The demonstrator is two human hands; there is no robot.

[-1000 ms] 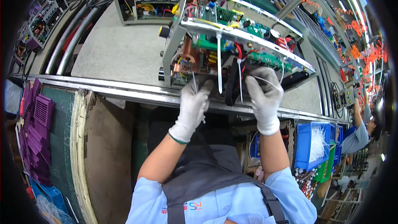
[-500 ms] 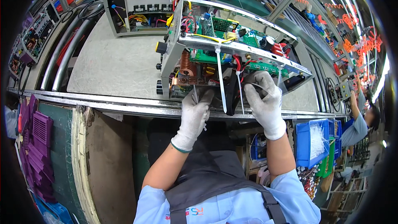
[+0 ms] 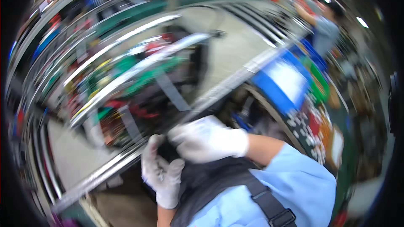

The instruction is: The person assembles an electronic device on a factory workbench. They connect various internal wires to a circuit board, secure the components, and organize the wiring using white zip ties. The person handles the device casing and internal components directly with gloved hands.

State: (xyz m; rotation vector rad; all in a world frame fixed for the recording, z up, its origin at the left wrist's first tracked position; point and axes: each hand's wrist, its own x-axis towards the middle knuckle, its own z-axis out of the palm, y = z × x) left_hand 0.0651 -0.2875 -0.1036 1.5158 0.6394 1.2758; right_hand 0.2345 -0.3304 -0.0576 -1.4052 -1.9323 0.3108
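Both my hands wear white gloves and are close together in front of the bench edge, blurred by motion. My left hand [image 3: 162,174] has its thumb and fingers apart in a curve, with a dark patch between them that I cannot make out. Beside it, my right hand [image 3: 206,139] has its fingers curled in; what they hold, if anything, is hidden. Just beyond them stands the open-framed electronic unit [image 3: 139,73] with green circuit boards, metal rails and red wires. Pale cable ties [image 3: 171,91] hang from its near rail. Neither hand touches the unit.
A blue bin [image 3: 283,82] of white strips sits to the right, next to a green tray [image 3: 316,80]. Small loose parts [image 3: 309,132] lie below them. Rollers [image 3: 252,23] flank the bench's metal edge [image 3: 235,77]. Another person [image 3: 326,29] is at the far right.
The view has swung to the right and tilted. Both hands have come away from the unit's lower side and drawn together near my body. The unit now appears farther left.
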